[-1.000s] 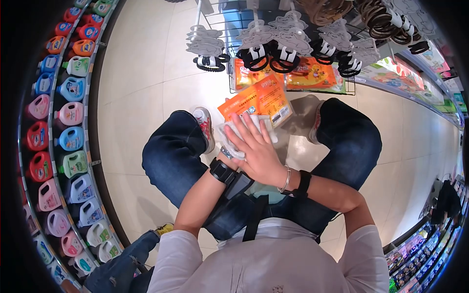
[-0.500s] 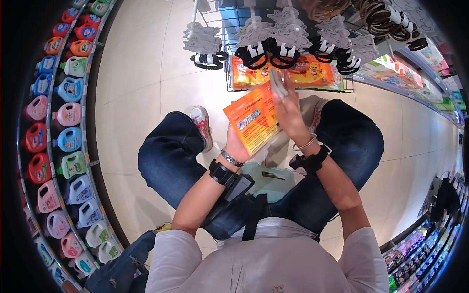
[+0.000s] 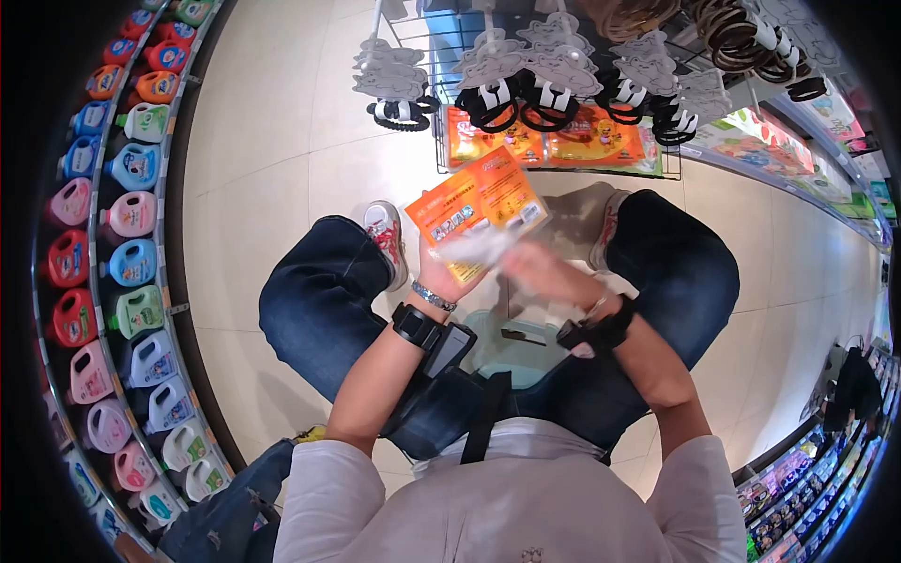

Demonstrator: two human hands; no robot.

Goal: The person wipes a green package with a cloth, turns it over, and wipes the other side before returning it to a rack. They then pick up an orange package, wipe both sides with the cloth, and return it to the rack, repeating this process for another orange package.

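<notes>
A flat orange packet with printed text and small pictures is tilted up over the floor. My left hand grips it from below at its lower left edge, the fingers mostly hidden behind it. In my right hand is a white cloth, smeared by motion, that overlaps the packet's lower part. Similar orange packets lie in the bottom of a wire rack just ahead.
Black hair ties on grey cards hang from the rack above the packets. Detergent bottles line a shelf on the left. Between my knees is a pale green plastic stool. Another person's jeans show at lower left.
My right hand has swept the white cloth down and left, from the packet's upper right edge across its lower face. The packet has shifted slightly left and turned flatter toward me.
</notes>
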